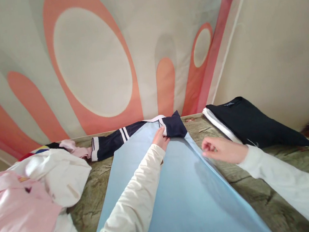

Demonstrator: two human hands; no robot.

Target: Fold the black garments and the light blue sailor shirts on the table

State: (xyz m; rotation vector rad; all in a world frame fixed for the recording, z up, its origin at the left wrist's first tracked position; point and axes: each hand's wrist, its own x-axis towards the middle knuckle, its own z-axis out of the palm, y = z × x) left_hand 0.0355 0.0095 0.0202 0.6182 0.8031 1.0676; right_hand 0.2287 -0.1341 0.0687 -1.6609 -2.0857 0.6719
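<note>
A light blue garment (179,205) lies spread out in front of me, its right side folded inward along a long edge. Its dark navy sleeve end (175,125), with a white band at the cuff, is folded across the top. My left hand (161,140) pinches that cuff between thumb and fingers. Another navy sleeve (109,144) with white stripes stretches out to the left. My right hand (225,149) hovers by the garment's right edge, its fingers curled in with nothing visible in them. Whether its fingertips touch the fabric, I cannot tell.
A heap of loose clothes lies at left, with a pink garment (15,218) and a white one (61,176). On the right, a folded black garment (254,124) rests on white cloth. The wood-patterned surface (96,190) ends at a patterned wall (141,48).
</note>
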